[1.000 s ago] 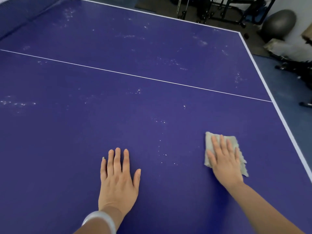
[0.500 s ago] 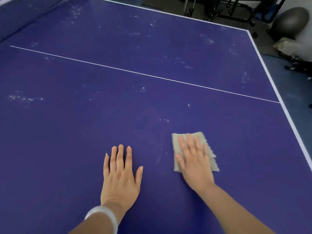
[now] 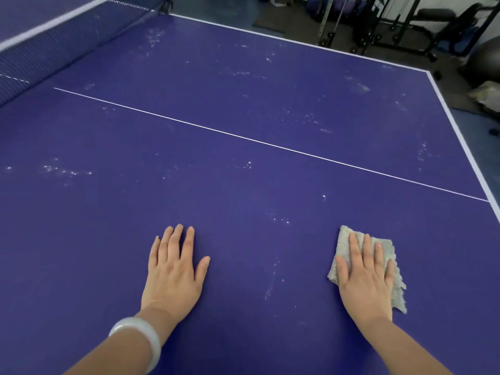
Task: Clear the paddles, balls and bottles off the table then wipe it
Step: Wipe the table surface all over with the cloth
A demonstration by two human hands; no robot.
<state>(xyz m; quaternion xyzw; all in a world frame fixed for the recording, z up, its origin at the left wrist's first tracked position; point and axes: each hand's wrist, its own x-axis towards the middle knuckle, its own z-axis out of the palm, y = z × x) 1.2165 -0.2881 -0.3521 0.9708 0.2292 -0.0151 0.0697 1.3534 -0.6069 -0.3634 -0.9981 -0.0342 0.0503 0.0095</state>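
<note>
Spread across the view is a purple table-tennis worktop (image 3: 243, 185), crossed by a thin white centre line (image 3: 270, 147). On the near side of that line the left hand (image 3: 173, 272) is laid flat on the bare surface, its fingers (image 3: 176, 239) straight, released and holding nothing. A pale white bangle (image 3: 140, 336) is worn on its wrist. Also nearer than the line, a grey ragged cloth (image 3: 345, 239) is pressed flat under the right hand (image 3: 365, 277), whose fingers are stretched straight over it, not clenched. White specks (image 3: 281, 220) are scattered on both sides of the line. Beyond the line, a dark net (image 3: 54, 44), black gym frames (image 3: 392, 23) and a grey exercise ball (image 3: 484, 60) are seen.
</note>
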